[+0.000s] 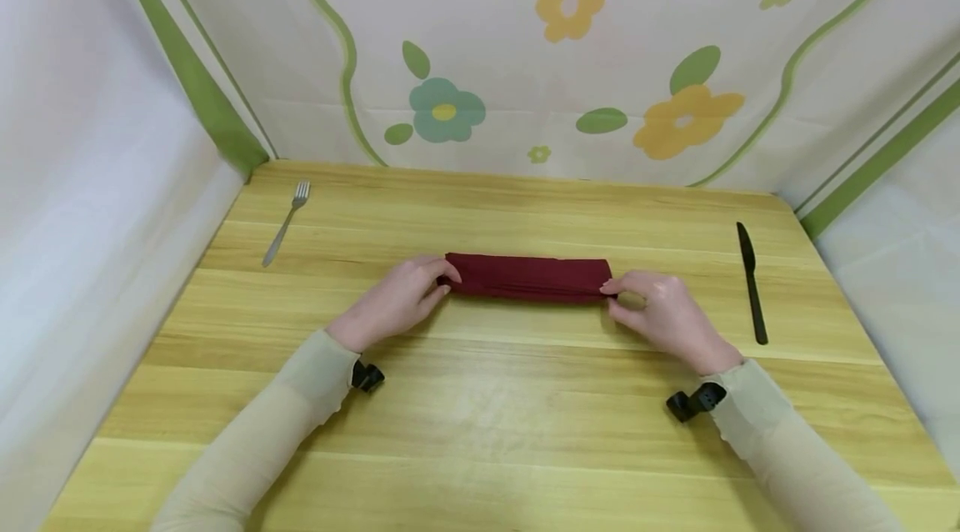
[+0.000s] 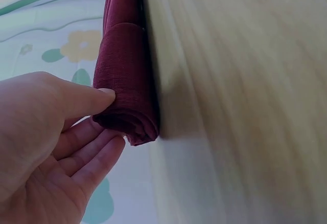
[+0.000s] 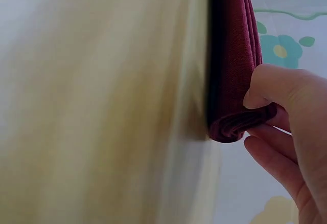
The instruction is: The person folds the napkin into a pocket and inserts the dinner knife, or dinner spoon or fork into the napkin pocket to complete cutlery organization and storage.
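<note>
Pinching the cloth at its 9 o'clock end, the left hand sets its thumb against one face and its fingers at the opposite side, clamped on the fabric; the right hand pinches the 3 o'clock end in the same manner, thumb and fingers clamped on the fabric; the cloth is dark red, rolled into a long narrow bundle, and is located to the 12 o'clock side of the centre of the desk, its long axis running from 9 to 3 o'clock; both wrist views show coiled layers at the ends.

From the cloth, the fork lies between 9 and 10 o'clock, tines directed to 1 o'clock; the black knife lies at 3 o'clock, beyond the right hand, blade directed just short of 12 o'clock; the flowered backdrop stands at 12 o'clock, behind the desk.
</note>
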Tool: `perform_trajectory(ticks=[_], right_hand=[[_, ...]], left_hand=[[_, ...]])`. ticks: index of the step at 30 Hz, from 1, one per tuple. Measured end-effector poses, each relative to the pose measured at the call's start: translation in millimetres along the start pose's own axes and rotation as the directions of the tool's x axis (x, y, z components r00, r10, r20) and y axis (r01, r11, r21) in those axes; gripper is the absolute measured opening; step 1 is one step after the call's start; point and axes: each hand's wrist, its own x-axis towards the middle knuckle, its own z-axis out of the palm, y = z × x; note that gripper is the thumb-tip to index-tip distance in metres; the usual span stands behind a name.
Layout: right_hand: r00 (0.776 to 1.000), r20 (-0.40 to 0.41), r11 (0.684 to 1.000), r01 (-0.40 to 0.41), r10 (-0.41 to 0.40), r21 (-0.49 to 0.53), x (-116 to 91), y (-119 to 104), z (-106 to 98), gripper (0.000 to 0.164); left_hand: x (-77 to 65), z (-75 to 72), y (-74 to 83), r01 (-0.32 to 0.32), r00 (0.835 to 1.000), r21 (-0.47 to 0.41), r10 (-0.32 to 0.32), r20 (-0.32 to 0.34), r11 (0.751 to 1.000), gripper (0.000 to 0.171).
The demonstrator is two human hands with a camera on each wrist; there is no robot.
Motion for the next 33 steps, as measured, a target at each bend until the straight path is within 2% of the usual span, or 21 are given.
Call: perform_trajectory(ticks=[7,14,27,33], right_hand=[[0.998,-0.067,1.0,0.002,-0.003,-0.023,7,-1,-11,0.025],[0.994,-0.107,1.0,-0.001,0.0,-0.005,11,-3,-19,0.031],[0.981,-0.196,0.999,0.011,-0.003,0.04,17,-7,-23,0.033],[0.978,-0.206,0.998,-0.012,0.023,0.054,20,-10,-25,0.032]], left_hand=[[2.6,-6.9,2.1,-0.011,0.999,-0.011,0.011,-0.041,1.0,0.019],[3.9,-12.0,4.4,-0.023,0.998,-0.018,0.022,-0.064,1.0,0.02],[2.6,-16.0,8.3,-0.014,0.996,-0.055,0.009,-0.094,0.998,0.018],[1.7,-18.7,9.1,-0.007,0.995,-0.091,-0.003,-0.1,0.996,0.018]])
